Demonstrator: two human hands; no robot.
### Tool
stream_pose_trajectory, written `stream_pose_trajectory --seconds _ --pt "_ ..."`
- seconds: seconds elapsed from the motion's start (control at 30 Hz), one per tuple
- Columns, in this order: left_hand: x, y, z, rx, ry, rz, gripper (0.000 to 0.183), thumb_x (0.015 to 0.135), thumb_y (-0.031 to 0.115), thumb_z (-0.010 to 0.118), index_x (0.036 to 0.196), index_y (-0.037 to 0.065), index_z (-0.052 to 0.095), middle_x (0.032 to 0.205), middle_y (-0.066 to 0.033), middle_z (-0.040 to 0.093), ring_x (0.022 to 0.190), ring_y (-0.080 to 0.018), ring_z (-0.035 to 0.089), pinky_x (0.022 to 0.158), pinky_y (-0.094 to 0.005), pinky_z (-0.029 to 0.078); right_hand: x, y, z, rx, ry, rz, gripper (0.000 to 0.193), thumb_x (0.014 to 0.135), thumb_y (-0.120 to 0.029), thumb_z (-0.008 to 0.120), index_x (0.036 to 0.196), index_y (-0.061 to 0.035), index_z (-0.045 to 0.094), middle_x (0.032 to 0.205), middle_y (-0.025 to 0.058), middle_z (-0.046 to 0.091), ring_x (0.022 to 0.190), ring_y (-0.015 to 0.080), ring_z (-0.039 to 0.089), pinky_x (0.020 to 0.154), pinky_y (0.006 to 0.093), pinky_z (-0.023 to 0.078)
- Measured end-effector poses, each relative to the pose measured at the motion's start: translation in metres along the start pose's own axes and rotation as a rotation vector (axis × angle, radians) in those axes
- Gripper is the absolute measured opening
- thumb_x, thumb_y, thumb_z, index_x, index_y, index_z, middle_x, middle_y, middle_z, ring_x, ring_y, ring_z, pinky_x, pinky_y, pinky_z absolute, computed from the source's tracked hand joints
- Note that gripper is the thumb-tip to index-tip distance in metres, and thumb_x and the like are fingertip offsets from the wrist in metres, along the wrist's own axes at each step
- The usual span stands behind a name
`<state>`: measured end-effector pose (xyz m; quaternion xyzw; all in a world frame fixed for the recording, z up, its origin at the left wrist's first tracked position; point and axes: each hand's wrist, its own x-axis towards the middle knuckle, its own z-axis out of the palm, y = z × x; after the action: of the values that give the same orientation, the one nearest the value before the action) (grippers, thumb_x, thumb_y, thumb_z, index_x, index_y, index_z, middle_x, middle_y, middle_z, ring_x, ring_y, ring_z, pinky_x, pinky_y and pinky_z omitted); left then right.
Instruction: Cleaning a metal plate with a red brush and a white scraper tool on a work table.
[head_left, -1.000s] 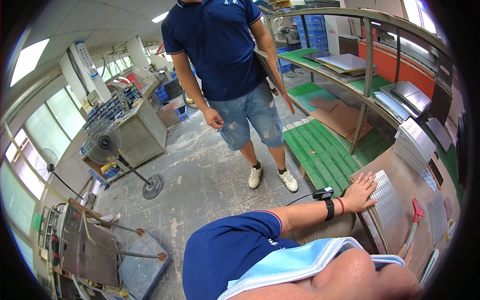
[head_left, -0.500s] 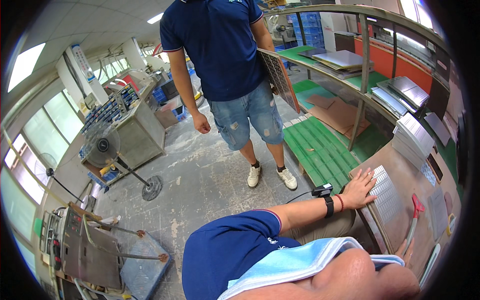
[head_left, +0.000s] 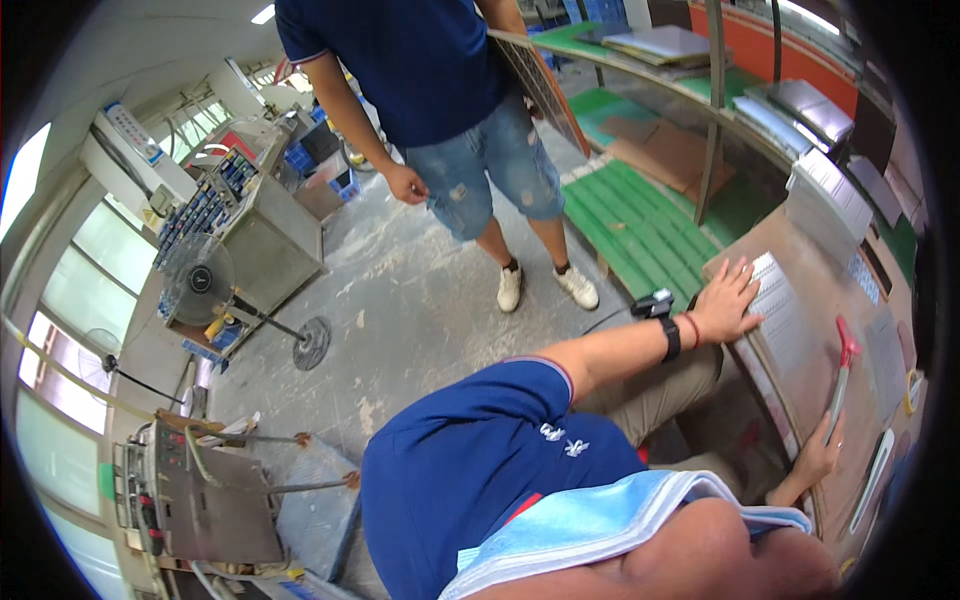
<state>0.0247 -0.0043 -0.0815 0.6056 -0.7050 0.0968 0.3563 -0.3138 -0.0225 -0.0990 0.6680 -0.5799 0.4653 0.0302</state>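
My left hand (head_left: 727, 302) lies with its fingers spread on the near-left edge of a pale sheet (head_left: 778, 300) marked with rows of small rectangles. The sheet rests on a brown worktable (head_left: 800, 372). My right hand (head_left: 820, 455), lower on the table, has its fingers curled round the lower end of a grey-shafted tool (head_left: 841, 375) with a red forked end. What the tool is exactly I cannot make out. Beside it are a grey sheet (head_left: 884, 365) and a long, narrow white-edged tool (head_left: 872, 482).
A person in a navy shirt (head_left: 400, 75) stands ahead, holding a framed panel (head_left: 540, 90) at their side. Stacked white sheets (head_left: 828, 205) stand at the table's far end. Beyond are a green slatted platform (head_left: 635, 225) and shelves. A floor fan (head_left: 200, 280) is at left.
My view has tipped downward, so the surroundings sit higher in the picture. More of my right hand shows. The standing person's free hand has moved in toward their shorts.
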Motion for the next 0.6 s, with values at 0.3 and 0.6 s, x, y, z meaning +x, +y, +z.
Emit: stream_pose_trajectory --seconds 0.3,0.6 --pt "-0.002 0.004 0.0 0.004 -0.045 -0.024 0.064 0.089 0.046 0.058 0.131 -0.002 0.051 0.143 -0.0264 0.041 0.14 -0.0406 0.029 0.117 -0.0516 0.018 -0.004 0.007 -0.001 0.04 0.028 0.006 0.035 0.092 -0.028 0.066 0.124 -0.013 0.066 0.112 0.018 0.068 0.1 0.0343 0.066 0.083 0.0392 0.05" --pt "-0.002 0.007 -0.002 -0.05 -0.033 0.001 0.063 0.093 0.044 0.055 0.133 -0.005 0.048 0.145 -0.0268 0.039 0.141 -0.0413 0.028 0.117 -0.0517 0.019 0.0 0.013 -0.001 0.042 0.056 -0.019 0.033 0.092 -0.026 0.066 0.121 -0.0109 0.067 0.105 0.0194 0.069 0.093 0.0351 0.067 0.079 0.0403 0.051"
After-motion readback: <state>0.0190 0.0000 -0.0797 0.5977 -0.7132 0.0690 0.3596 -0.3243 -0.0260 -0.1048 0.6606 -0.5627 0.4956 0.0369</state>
